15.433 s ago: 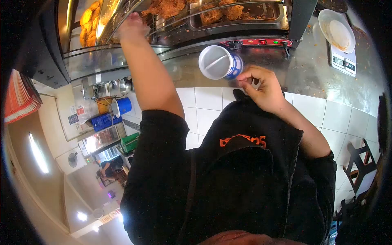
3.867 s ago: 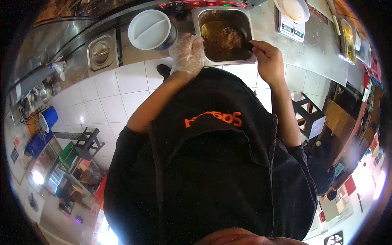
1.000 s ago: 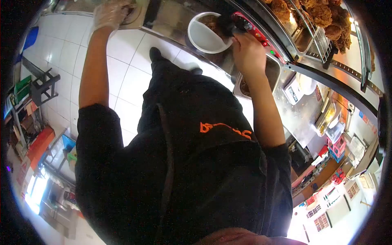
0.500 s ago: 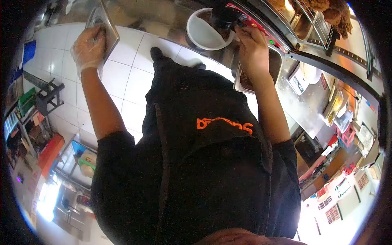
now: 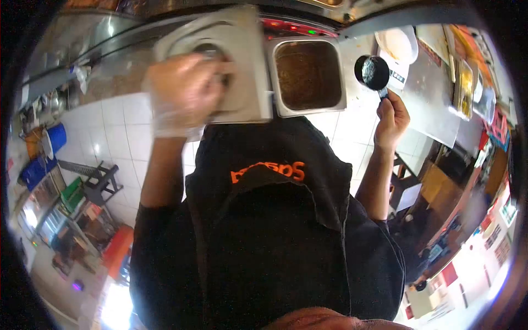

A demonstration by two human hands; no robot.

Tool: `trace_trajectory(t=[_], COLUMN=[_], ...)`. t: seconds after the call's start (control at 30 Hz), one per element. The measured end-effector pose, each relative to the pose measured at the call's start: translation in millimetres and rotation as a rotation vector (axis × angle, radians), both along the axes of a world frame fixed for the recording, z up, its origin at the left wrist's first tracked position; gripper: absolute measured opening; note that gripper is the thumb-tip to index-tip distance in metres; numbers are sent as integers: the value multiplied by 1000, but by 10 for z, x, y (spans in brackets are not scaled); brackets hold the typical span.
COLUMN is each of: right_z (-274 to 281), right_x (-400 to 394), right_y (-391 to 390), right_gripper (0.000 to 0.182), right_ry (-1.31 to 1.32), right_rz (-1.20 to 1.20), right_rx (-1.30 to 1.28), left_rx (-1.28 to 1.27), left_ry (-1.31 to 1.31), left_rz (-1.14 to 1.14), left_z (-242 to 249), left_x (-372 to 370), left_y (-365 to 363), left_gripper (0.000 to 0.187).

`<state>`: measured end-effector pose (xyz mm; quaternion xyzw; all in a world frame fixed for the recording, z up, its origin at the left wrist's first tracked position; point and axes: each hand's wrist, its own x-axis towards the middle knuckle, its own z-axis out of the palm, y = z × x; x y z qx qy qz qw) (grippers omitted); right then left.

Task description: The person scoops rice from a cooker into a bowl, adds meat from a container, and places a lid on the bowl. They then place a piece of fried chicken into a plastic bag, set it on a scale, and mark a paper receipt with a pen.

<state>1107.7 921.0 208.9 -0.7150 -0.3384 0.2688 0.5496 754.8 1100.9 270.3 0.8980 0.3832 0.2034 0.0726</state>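
My left hand (image 5: 190, 91), in a clear plastic glove and slightly blurred, is closed around the handle of a rectangular steel pan lid (image 5: 245, 82). Just right of the lid sits a deep steel pan (image 5: 339, 102) with brown contents (image 5: 308, 77). Over to the right, my right hand (image 5: 392, 121) is bare and grips a black measuring cup (image 5: 372, 72) by its short handle. The cup's mouth faces up toward me and shows a shiny dark inside. It overlaps the edge of a white scale (image 5: 398, 77) in this view.
A white bowl (image 5: 397, 44) rests on the scale. Farther right on the steel counter (image 5: 429, 110) is a tray with yellow contents (image 5: 465, 91). A panel with red and green lights (image 5: 297, 27) runs behind the pan. White floor tiles (image 5: 118, 118) show at left.
My left hand has brought the lid right, beside the pan. My right hand has moved right and down with the black cup, away from the white tub, which no longer shows.
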Motion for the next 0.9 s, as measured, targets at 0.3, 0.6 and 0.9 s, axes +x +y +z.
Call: trace_trajectory(t=[0.3,0.6,0.9], right_z=[83,-64,-24], right_x=[-110,-155,-82], right_y=[-105,-112,195], right_gripper=[18,29,28], right_ry=[-366,-505,-722], right_rz=[145,209,361], right_rx=[98,92,95], left_rx=[25,-7,-100], left_ry=[326,410,309], left_rz=[-488,-418,-303], left_z=[-681,-718,-510], left_x=[1522,1556,1104], left_y=[-252,-256,-346], left_gripper=[18,27,33])
